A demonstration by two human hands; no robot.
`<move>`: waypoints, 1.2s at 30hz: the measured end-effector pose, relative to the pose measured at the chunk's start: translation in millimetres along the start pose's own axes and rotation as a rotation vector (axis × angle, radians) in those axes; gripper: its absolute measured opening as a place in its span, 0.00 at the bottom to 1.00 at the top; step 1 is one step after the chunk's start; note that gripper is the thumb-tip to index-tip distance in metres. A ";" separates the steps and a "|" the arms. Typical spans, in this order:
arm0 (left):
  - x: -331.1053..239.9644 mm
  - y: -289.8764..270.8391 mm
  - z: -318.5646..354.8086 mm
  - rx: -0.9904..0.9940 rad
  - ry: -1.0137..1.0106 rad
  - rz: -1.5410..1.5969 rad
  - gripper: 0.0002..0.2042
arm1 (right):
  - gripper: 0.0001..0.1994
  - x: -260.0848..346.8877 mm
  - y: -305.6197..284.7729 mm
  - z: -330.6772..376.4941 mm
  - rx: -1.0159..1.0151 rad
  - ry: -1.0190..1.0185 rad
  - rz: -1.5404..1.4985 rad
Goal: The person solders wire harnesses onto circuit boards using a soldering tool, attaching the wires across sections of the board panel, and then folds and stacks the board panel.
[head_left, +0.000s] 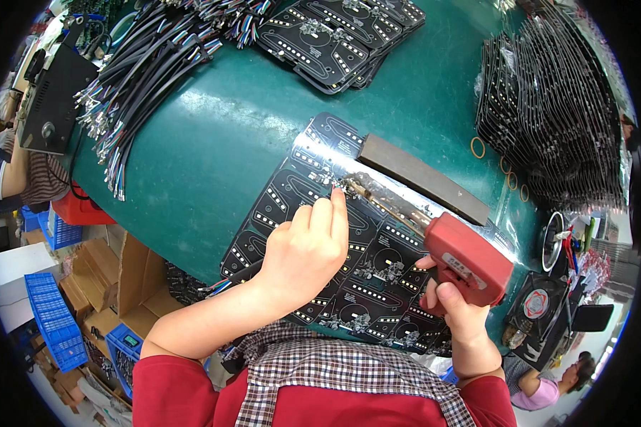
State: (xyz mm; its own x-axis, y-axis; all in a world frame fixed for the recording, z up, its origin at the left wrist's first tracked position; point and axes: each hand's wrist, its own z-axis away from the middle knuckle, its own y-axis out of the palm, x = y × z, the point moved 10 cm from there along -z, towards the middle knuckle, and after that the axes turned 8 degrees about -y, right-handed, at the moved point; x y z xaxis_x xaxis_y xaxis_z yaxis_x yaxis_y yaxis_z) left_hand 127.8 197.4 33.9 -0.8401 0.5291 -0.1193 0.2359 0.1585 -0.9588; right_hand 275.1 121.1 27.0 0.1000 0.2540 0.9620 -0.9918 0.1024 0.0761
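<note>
My right hand (457,304) grips a red soldering gun (470,260) by its handle. The gun's long thin tip slants up and left to a solder spot on a black circuit board (274,206). Close by the tip, my left hand (310,242) is closed, its index finger stretched down onto the board. A black multi-wire cable (243,274) runs under my left wrist; small coloured wire ends show at the fingertip, though the fingers hide most of the hold. A shiny metal strip and a dark bar (424,178) lie across the boards.
Bundled black cables (146,85) lie at the far left, with stacked boards (335,43) at the back. More boards (548,107) stand packed at right beside rubber bands (478,147). A black box (53,99), blue crates (53,320) and a small fan (536,304) surround the green table (242,121).
</note>
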 end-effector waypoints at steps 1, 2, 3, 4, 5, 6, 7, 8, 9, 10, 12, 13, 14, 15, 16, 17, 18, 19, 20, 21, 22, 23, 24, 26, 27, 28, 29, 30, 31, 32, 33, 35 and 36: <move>-0.1 -0.3 0.0 0.001 0.001 -0.002 0.15 | 0.23 0.1 -0.8 0.4 0.003 0.002 -0.018; -0.1 -0.3 0.2 0.003 0.002 -0.004 0.15 | 0.23 0.3 0.4 -0.7 0.003 0.003 -0.018; -0.5 -0.3 0.1 0.003 0.003 -0.003 0.15 | 0.23 1.0 2.0 -2.8 0.006 0.003 -0.008; -0.2 -0.1 0.1 0.003 -0.002 -0.008 0.15 | 0.23 1.7 2.8 -4.2 0.008 0.002 0.002; 0.0 0.2 0.0 0.003 -0.006 -0.013 0.15 | 0.23 2.2 2.2 -4.6 0.007 0.003 0.003; 0.2 0.7 0.3 0.004 -0.007 -0.014 0.15 | 0.23 1.0 1.8 -4.9 0.006 0.017 0.002; 0.7 0.7 0.6 -0.003 -0.011 -0.014 0.15 | 0.23 -0.3 1.6 -5.1 0.004 0.031 0.002; 1.1 0.4 0.7 -0.009 -0.015 -0.013 0.15 | 0.23 -0.4 2.0 -5.7 0.005 0.031 0.002; 0.9 0.3 0.7 -0.009 -0.016 -0.013 0.15 | 0.23 -1.4 1.6 -6.0 -0.002 0.041 0.004; 0.7 0.8 0.6 0.000 -0.015 -0.027 0.15 | 0.23 -2.5 1.1 -6.2 -0.010 0.051 0.007; 0.1 1.3 0.4 0.009 -0.014 -0.040 0.16 | 0.23 -2.6 1.1 -6.9 -0.011 0.049 0.015; 0.1 1.6 0.3 0.013 -0.016 -0.049 0.16 | 0.23 -2.5 0.9 -6.9 -0.013 0.047 0.023; 0.1 1.9 0.2 0.016 -0.018 -0.058 0.16 | 0.23 -2.6 0.9 -6.8 -0.013 0.048 0.023; -0.1 1.9 0.3 0.017 -0.019 -0.059 0.16 | 0.23 -2.9 1.6 -7.0 -0.007 0.048 0.022; 0.0 2.4 0.5 0.023 -0.022 -0.066 0.16 | 0.23 -3.2 2.3 -7.1 -0.001 0.047 0.020; 0.2 3.1 0.6 0.029 -0.025 -0.074 0.16 | 0.23 -3.1 2.0 -7.1 -0.001 0.048 0.019; 0.1 3.2 0.6 0.030 -0.026 -0.074 0.16 | 0.24 -3.0 2.9 -6.7 0.012 0.050 0.010; 0.1 2.8 0.6 0.026 -0.027 -0.071 0.16 | 0.24 -3.0 3.9 -6.4 0.024 0.051 0.001; 0.3 2.5 0.6 0.023 -0.029 -0.069 0.16 | 0.24 -3.2 3.9 -6.2 0.024 0.052 0.001; 1.2 4.0 0.3 0.023 -0.029 -0.069 0.16 | 0.24 -2.8 3.9 -6.2 0.024 0.045 0.000; -0.6 2.2 0.4 -0.027 0.004 -0.079 0.17 | 0.23 -2.4 4.0 -6.3 0.025 0.037 -0.001; -3.2 -0.9 1.2 -0.076 0.037 -0.089 0.18 | 0.23 -2.7 4.2 -6.2 0.025 0.037 -0.001; -3.4 -1.2 1.0 -0.076 0.037 -0.090 0.18 | 0.23 -1.7 4.6 -6.6 0.028 0.023 0.002; -3.8 -1.3 0.6 -0.069 0.035 -0.090 0.17 | 0.23 -0.1 4.8 -6.9 0.030 0.008 0.004; -3.7 -1.2 0.5 -0.069 0.034 -0.090 0.17 | 0.23 -1.5 4.3 -6.5 0.024 0.029 -0.006; -3.7 -1.1 0.5 -0.071 0.036 -0.092 0.17 | 0.23 -3.1 3.8 -6.1 0.019 0.050 -0.015; -3.8 -1.1 0.5 -0.073 0.038 -0.093 0.17 | 0.23 -3.5 3.0 -6.0 0.018 0.050 -0.015; -3.5 -1.0 0.5 -0.074 0.037 -0.092 0.17 | 0.24 -4.7 1.9 -5.6 0.020 0.053 -0.021; -3.4 -0.9 0.6 -0.075 0.039 -0.088 0.17 | 0.24 -5.6 0.8 -5.1 0.021 0.057 -0.026; -3.4 -0.8 0.6 -0.077 0.041 -0.084 0.17 | 0.24 -5.3 -0.4 -3.9 0.021 0.057 -0.025; -3.1 -0.9 0.5 -0.077 0.040 -0.084 0.17 | 0.24 -3.4 -3.4 -2.6 0.002 0.047 -0.046; -4.2 -1.2 0.5 -0.081 0.053 -0.086 0.17 | 0.24 -1.4 -4.8 -2.3 -0.017 0.039 -0.066; -4.5 -1.2 0.6 -0.080 0.053 -0.085 0.17 | 0.24 0.5 -2.8 -2.7 -0.007 0.019 -0.051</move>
State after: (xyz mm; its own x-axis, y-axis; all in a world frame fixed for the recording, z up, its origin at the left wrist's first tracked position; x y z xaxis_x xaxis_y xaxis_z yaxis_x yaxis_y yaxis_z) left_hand 131.0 194.4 35.4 -0.8324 0.5538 -0.0224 0.2048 0.2698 -0.9409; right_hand 278.2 123.6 26.5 0.1518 0.2666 0.9518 -0.9848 0.1227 0.1227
